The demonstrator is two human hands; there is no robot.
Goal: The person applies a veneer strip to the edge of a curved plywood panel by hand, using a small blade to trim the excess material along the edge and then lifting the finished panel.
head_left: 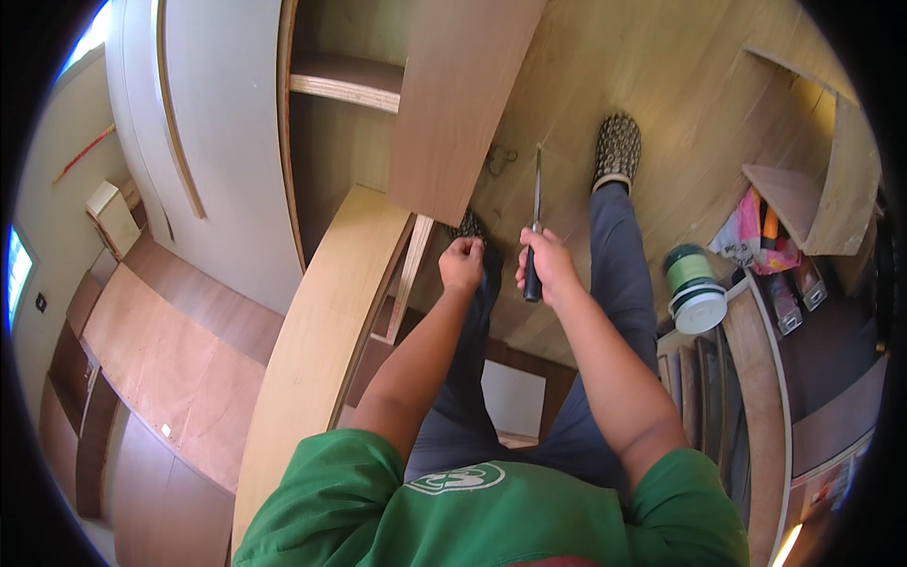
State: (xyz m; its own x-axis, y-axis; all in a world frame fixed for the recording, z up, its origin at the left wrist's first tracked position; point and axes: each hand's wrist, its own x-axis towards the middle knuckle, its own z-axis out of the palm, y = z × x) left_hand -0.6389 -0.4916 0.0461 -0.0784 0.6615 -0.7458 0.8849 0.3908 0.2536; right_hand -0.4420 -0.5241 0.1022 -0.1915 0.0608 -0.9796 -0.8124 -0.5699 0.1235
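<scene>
My right hand (548, 260) is wrapped round the black handle of a screwdriver-like tool (538, 194), whose long thin metal shaft points away from me. Whether its tip is flat or pointed is too small to tell. To the left, my left hand (462, 262) is closed with the fingertips pressed together; anything small between them does not show. Just beyond that hand is the near end of a brown wooden panel (453, 132). A pale wooden board (321, 293) runs along my left side, apart from the hand.
A shelf frame (345, 85) and a large white panel (203, 123) stand at the far left. On the right are a container with green wrapping (693, 283), a pink bag (751, 236) and wooden offcuts (794, 198). My patterned shoe (618, 151) is on the wooden floor (567, 104).
</scene>
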